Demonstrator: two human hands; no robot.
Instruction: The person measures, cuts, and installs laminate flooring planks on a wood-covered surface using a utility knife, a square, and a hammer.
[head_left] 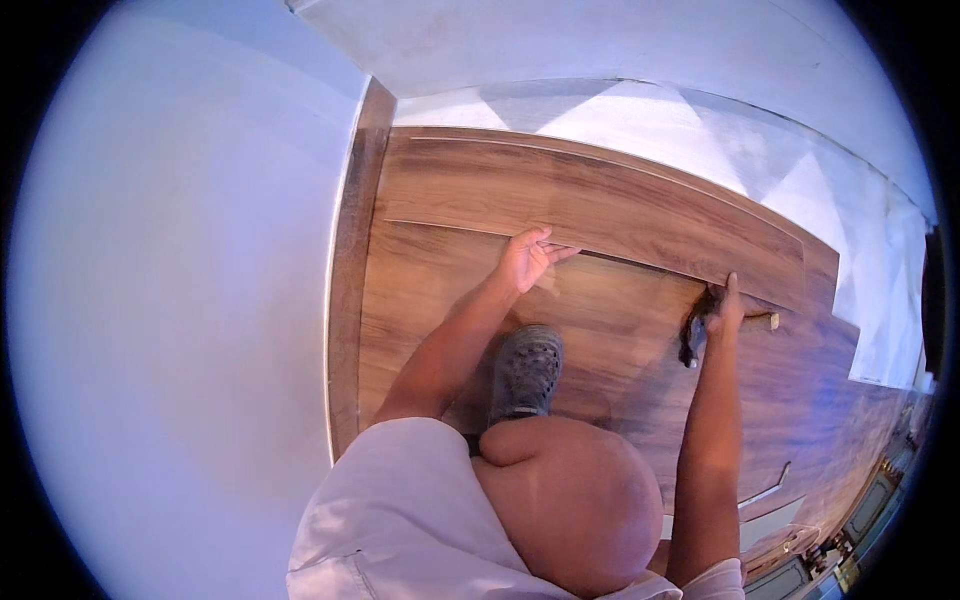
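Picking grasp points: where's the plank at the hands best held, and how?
Likely by the near long edge, coming from the near side, grips spread: the plank is long and flat, and a dark gap shows along that edge. The left hand and right hand are there, apart.

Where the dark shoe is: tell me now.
In the head view, just right of centre, the dark shoe rests on the wood-look floor, pictured below the left hand and above the bare knee.

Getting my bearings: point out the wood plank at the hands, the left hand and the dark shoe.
Wood plank [600,205]: head view, middle of its upper face.
Left hand [525,263]: head view, middle of the hand.
Dark shoe [528,365]: head view, its top side.
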